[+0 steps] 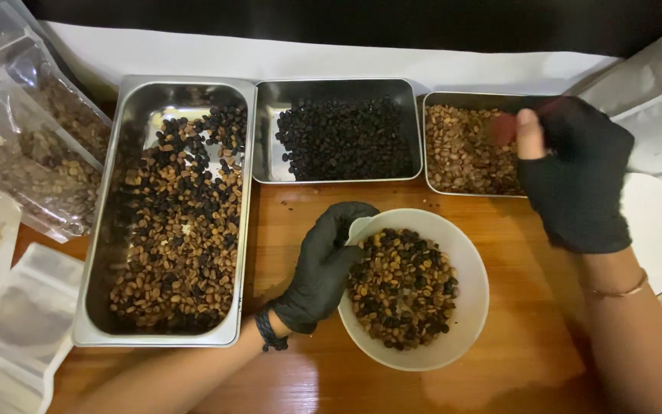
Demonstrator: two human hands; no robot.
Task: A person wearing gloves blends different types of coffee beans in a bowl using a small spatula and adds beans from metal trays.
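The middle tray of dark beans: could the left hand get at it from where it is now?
Probably yes. The left hand grips the white bowl rim, and only bare wood lies between it and the middle tray.

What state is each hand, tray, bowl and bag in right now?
Left hand: gloved, gripping the white bowl's rim.
Right hand: gloved, thumb tip bare, over the right tray.
White bowl: upright, part full of mixed beans.
Large tray: mixed beans, far end partly bare.
Middle tray: dark beans.
Right tray: light brown beans.
Clear bags: lying flat, holding beans.
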